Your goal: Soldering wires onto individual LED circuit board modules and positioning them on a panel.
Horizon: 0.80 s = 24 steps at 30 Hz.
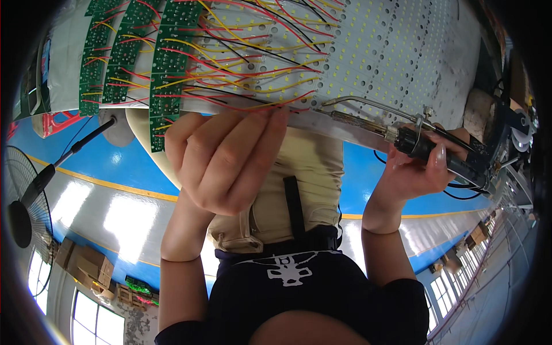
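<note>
My left hand (221,158) is closed at the near edge of the work surface. Its fingertips are pinched together at the red wire (299,110), whose end points right. That wire belongs to a row of red, yellow and black wires coming off a strip of green circuit boards (167,75). In my right hand (411,172) is a soldering iron (406,141) with a thin metal feed tube (368,102) clamped along it. The iron's tip points left, close to the wire ends and a little right of my left fingertips. Beneath the wires lies a white LED panel (379,52) dotted with small yellow chips and round holes.
Two more strips of green boards (123,66) with wires lie at the left. Beside my right hand stands a dark tool stand (503,138) with cables. A black fan (26,201) is at the far left, and cardboard boxes (86,264) sit on the floor beyond.
</note>
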Tool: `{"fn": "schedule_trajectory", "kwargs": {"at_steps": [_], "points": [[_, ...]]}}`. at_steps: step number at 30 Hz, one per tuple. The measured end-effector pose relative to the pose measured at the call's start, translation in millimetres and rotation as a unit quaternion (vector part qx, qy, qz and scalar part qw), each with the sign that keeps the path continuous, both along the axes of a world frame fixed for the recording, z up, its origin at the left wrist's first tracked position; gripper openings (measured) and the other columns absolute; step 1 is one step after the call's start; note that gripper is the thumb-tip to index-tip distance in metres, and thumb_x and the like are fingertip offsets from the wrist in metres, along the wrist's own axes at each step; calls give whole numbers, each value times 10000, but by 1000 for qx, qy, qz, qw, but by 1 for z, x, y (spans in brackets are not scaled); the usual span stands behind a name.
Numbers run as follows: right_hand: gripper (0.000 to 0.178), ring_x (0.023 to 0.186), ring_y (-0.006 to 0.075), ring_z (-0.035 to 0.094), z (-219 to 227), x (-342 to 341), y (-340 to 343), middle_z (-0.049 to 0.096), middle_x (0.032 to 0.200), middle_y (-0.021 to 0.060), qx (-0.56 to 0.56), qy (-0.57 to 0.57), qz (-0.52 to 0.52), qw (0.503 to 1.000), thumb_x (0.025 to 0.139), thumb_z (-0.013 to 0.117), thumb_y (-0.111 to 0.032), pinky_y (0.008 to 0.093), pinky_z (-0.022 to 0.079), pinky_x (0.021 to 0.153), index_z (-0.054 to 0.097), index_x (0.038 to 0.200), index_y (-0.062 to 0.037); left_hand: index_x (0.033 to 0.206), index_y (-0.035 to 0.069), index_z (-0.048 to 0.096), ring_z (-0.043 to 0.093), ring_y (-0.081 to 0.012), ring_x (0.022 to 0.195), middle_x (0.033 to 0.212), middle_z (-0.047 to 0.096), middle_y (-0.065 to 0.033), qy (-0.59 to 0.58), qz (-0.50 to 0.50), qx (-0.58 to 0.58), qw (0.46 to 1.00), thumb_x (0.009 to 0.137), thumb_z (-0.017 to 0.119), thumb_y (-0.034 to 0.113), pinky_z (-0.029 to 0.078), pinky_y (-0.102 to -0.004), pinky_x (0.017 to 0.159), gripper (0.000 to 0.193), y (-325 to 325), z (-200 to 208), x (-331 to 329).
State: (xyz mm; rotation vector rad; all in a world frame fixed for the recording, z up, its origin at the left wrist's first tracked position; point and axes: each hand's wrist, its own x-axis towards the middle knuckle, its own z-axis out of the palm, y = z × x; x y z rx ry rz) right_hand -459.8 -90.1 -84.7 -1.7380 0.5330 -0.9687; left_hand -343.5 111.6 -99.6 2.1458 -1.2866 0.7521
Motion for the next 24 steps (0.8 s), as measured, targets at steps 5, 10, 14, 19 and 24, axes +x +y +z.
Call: {"fn": "schedule_trajectory", "kwargs": {"at_steps": [5, 10, 14, 19, 24], "points": [[92, 585, 130, 518, -1, -3, -1, 448, 811, 99, 51, -39, 32, 997, 803, 503, 2, 254, 519, 489, 415, 806, 31, 854, 103, 706, 536, -118, 739, 882, 583, 22, 2, 7, 2, 1000, 628, 670, 90, 375, -285, 654, 230, -2, 2, -2], [90, 516, 119, 498, 1, 1, 3, 461, 792, 99, 44, -23, 13, 999, 797, 508, 13, 227, 487, 392, 421, 813, 30, 850, 105, 706, 535, -117, 737, 877, 589, 22, -4, 12, 4, 1000, 625, 669, 90, 376, -283, 649, 228, -1, 2, -3], [127, 360, 112, 418, 7, 14, 12, 433, 600, 94, 48, -10, -15, 999, 821, 486, -97, 232, 421, 323, 432, 811, 17, 874, 116, 706, 530, -111, 751, 888, 595, 38, 15, 13, 20, 1000, 649, 701, 99, 387, -281, 667, 225, 1, 7, -5], [146, 416, 146, 517, 2, 1, 6, 507, 734, 145, 104, -37, 43, 993, 818, 519, -24, 233, 444, 313, 392, 881, 13, 897, 126, 708, 525, -103, 763, 902, 602, 54, 39, 16, 36, 998, 680, 733, 105, 395, -281, 691, 220, 1, 10, -5], [151, 413, 159, 519, 7, 6, 11, 521, 713, 167, 109, -38, -10, 993, 835, 497, -46, 250, 449, 317, 379, 911, 9, 900, 133, 710, 525, -100, 766, 912, 611, 57, 41, 16, 43, 998, 672, 728, 98, 386, -280, 705, 232, 2, 11, -4]]}}
